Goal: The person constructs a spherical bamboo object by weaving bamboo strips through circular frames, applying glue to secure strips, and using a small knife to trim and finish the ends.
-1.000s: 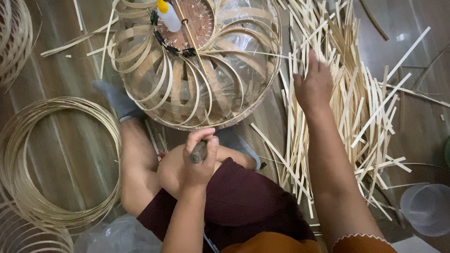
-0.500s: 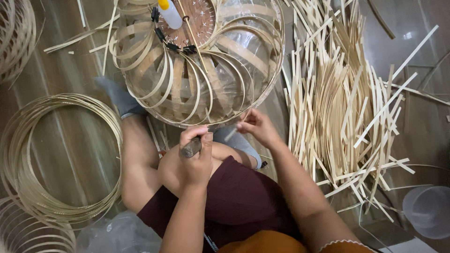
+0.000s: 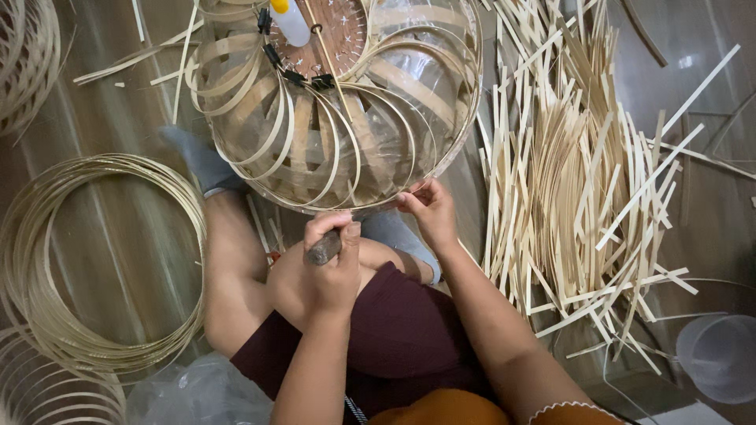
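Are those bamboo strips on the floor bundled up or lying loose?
Loose. The bamboo strips lie spread in an untied heap on the floor, ends pointing many ways, several crossing one another. No band or cord shows around them.

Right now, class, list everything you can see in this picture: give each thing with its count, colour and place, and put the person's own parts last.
Bamboo lamp frame: one, pale tan strips, top centre, resting by the knees.
Glue bottle: one, white with yellow cap, on the frame's top.
Loose bamboo strips: a large pile, pale tan, floor at right.
Bamboo hoops: a stack, tan, floor at left.
Plastic container: one, clear, bottom right.
Grey socks: two, under the frame.
Left hand: holds a dark-handled tool.
Right hand: pinches the frame's lower rim.
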